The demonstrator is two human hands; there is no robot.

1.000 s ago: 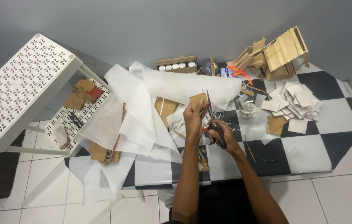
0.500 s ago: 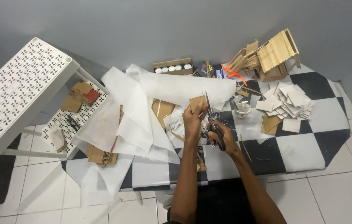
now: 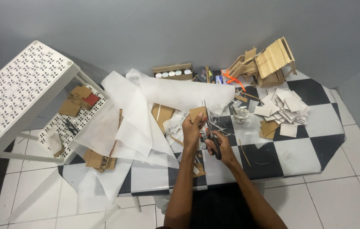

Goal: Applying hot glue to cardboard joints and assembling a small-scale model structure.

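Scissors (image 3: pixel 211 135) fill the closed right hand (image 3: pixel 220 144); left hand (image 3: pixel 192 129) pinches a cardboard piece (image 3: pixel 197 113).

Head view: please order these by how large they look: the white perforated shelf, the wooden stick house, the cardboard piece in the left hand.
1. White perforated shelf, though it is nearer the camera.
2. Wooden stick house.
3. Cardboard piece, held in the left hand.

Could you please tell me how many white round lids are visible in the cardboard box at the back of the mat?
4, side by side in one row inside the cardboard box: white round lids. More may be hidden.
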